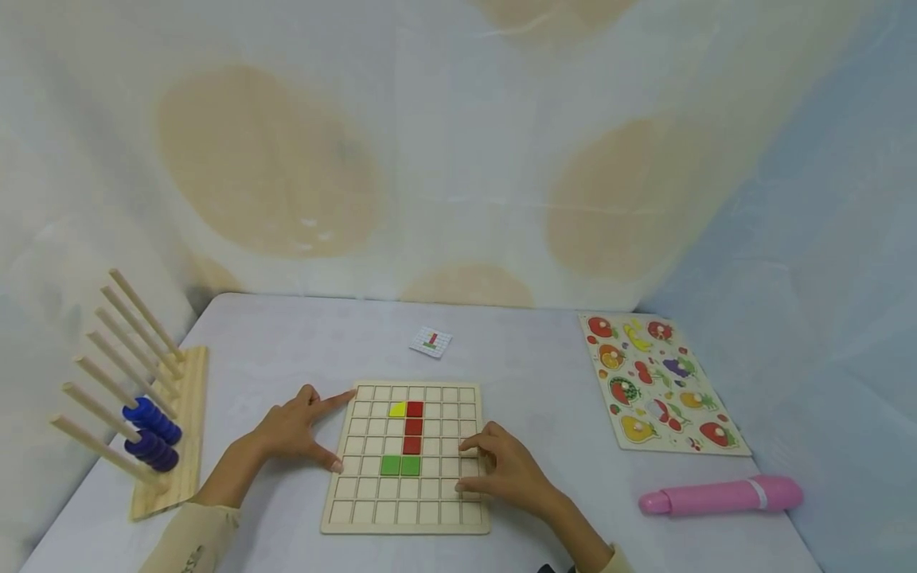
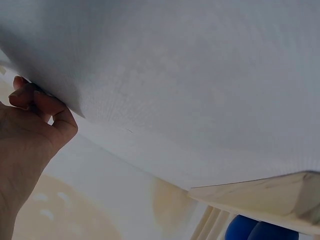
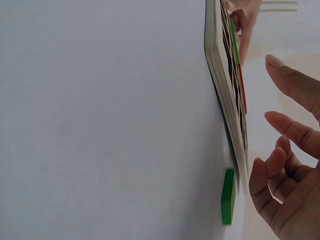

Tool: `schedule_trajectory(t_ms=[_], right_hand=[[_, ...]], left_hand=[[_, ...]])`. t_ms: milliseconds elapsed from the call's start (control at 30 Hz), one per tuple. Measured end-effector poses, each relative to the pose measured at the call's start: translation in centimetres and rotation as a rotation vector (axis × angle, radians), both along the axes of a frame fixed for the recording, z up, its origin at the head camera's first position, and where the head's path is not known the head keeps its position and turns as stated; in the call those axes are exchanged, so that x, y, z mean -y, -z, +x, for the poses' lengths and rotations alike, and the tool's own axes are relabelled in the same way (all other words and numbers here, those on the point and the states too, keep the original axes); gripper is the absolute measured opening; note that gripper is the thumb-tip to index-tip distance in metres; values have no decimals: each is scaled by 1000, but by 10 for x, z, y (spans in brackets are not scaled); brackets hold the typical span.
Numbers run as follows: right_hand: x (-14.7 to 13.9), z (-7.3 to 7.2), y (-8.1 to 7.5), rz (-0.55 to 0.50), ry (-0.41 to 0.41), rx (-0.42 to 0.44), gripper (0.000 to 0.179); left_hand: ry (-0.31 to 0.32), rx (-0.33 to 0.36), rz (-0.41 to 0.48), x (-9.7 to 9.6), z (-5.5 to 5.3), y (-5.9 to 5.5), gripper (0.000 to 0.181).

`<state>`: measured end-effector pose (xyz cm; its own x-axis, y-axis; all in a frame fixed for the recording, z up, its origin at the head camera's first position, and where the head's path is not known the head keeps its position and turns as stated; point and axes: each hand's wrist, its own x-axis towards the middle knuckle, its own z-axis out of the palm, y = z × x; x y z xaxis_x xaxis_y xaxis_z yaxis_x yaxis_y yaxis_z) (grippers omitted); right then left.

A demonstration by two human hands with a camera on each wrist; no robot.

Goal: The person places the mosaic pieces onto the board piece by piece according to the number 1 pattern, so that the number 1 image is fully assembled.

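Note:
A square wooden grid board (image 1: 347, 509) lies on the table. On it, three red tiles (image 1: 412, 426) form a column, with a yellow rounded piece (image 1: 397, 409) left of the top one and two green tiles (image 1: 399, 465) below. My left hand (image 1: 290, 426) touches the board's left edge, index finger stretched to the upper corner and thumb lower down. Over the right edge is my right hand (image 1: 505, 469), thumb and index finger apart with nothing between them. The right wrist view shows a loose green tile (image 3: 228, 196) beside the board, near that hand.
A small pattern card (image 1: 431, 342) lies behind the board. At the left stands a wooden peg rack (image 1: 188, 422) with blue beads (image 1: 153, 419) and purple beads (image 1: 152, 451). A fruit puzzle board (image 1: 662, 382) and a pink cylindrical object (image 1: 719, 496) lie to the right.

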<state>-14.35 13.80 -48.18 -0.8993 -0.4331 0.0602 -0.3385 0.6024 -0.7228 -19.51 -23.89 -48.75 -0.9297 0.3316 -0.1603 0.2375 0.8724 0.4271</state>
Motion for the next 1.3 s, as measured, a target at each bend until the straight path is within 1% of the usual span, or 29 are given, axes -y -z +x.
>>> schedule_trajectory(t_ms=[233, 533, 767, 1067, 1200, 1300], right_hand=[[-20, 2, 0, 2, 49, -19, 49], [-40, 5, 3, -7, 92, 2, 49], [-50, 6, 4, 5, 133, 38, 46], [-58, 8, 8, 9, 117, 17, 42], [-59, 9, 9, 19, 125, 5, 40], [-58, 10, 10, 46, 137, -12, 36]], left_hand=[[2, 4, 6, 0, 0, -2, 118], [5, 4, 7, 1, 0, -4, 117], [2, 10, 13, 1, 1, -7, 117], [-1, 15, 12, 1, 0, -5, 118], [-1, 16, 6, 0, -1, -3, 118], [-3, 20, 8, -1, 0, -4, 117]])
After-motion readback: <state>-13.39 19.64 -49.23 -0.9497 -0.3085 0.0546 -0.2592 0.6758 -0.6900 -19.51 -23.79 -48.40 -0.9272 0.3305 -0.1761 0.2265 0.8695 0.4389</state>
